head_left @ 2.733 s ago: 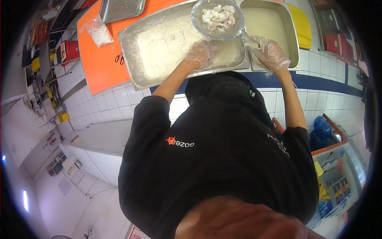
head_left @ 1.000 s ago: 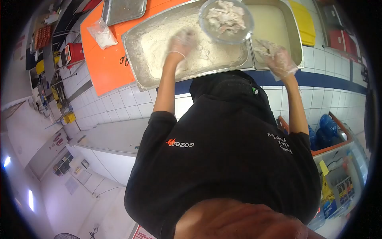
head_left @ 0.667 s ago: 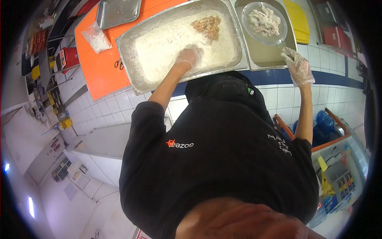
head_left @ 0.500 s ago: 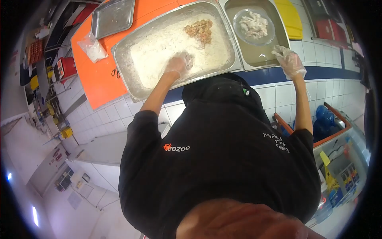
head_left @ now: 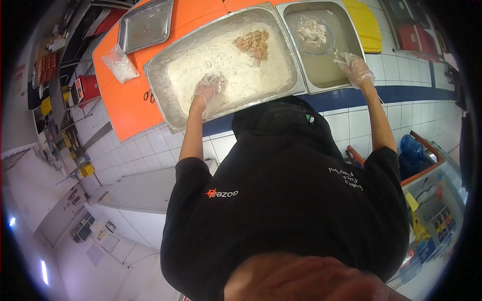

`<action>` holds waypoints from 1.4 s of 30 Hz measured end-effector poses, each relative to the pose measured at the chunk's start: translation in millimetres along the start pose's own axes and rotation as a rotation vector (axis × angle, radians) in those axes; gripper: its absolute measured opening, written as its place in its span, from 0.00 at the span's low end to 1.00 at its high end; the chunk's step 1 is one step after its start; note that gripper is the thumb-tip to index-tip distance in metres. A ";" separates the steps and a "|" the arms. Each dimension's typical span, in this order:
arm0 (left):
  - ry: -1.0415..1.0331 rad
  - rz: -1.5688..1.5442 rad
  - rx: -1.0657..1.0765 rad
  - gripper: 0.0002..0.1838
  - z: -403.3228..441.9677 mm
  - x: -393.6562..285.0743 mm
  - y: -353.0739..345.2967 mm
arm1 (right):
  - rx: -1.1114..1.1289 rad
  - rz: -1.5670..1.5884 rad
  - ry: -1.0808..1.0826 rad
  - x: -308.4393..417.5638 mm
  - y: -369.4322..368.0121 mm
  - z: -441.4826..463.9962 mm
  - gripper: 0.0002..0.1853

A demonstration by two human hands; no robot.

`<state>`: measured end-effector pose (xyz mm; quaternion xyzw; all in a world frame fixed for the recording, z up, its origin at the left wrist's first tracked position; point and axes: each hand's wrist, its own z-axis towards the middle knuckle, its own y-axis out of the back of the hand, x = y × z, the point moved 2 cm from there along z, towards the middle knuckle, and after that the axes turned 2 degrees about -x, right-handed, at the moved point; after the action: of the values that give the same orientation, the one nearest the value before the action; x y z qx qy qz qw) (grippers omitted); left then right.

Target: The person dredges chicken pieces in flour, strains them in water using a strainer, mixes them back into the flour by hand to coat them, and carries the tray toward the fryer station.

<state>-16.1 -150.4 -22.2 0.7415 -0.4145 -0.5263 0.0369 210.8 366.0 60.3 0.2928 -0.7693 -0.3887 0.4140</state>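
Note:
My left hand (head_left: 208, 89), in a clear plastic glove dusted with flour, rests in the white flour (head_left: 193, 72) near the close side of a large metal tray (head_left: 156, 95). Its fingers look loosely apart, with their tips partly hidden by flour. A clump of wet-looking, brownish battered pieces (head_left: 253, 44) lies on the flour toward the back. My gloved right hand (head_left: 355, 69) is closed at the handle of a round strainer (head_left: 329, 49). Pale raw pieces (head_left: 311, 33) sit in the strainer, over cloudy liquid (head_left: 324, 72) in the smaller metal pan (head_left: 357, 31).
An orange table (head_left: 118, 108) carries a shallow metal tray (head_left: 145, 27), a plastic bag of white powder (head_left: 120, 65) and scissors (head_left: 149, 97). A yellow board (head_left: 364, 25) stands right of the pan. A red scale (head_left: 85, 89) is at left.
My left hand has shifted left and a little back toward me through the flour. My right hand has moved left over the pan, and the strainer has shifted and tilted.

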 end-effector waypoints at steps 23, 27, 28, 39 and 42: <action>0.443 -0.710 -0.250 0.28 -16.6 -41.3 -3.5 | -0.269 0.350 -0.166 14.1 6.8 -68.5 0.23; 0.467 -0.751 -0.089 0.29 2.0 -5.0 -11.1 | -0.317 0.297 -0.121 18.3 2.5 -79.8 0.22; 0.426 -0.832 -0.124 0.27 4.5 -8.8 -13.6 | -0.329 0.336 -0.135 14.4 -4.2 -75.6 0.21; 0.442 -0.705 -0.232 0.19 -17.8 -15.6 -5.5 | -0.345 0.401 -0.134 29.1 -10.0 -86.1 0.22; 0.489 -0.689 -0.336 0.16 -11.4 -3.2 -5.0 | -0.262 0.211 -0.033 81.2 12.1 -84.0 0.24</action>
<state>-4.3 -149.4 -17.3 0.9224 -0.0318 -0.3773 0.0761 242.5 279.7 133.5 0.1475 -0.7453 -0.4446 0.4745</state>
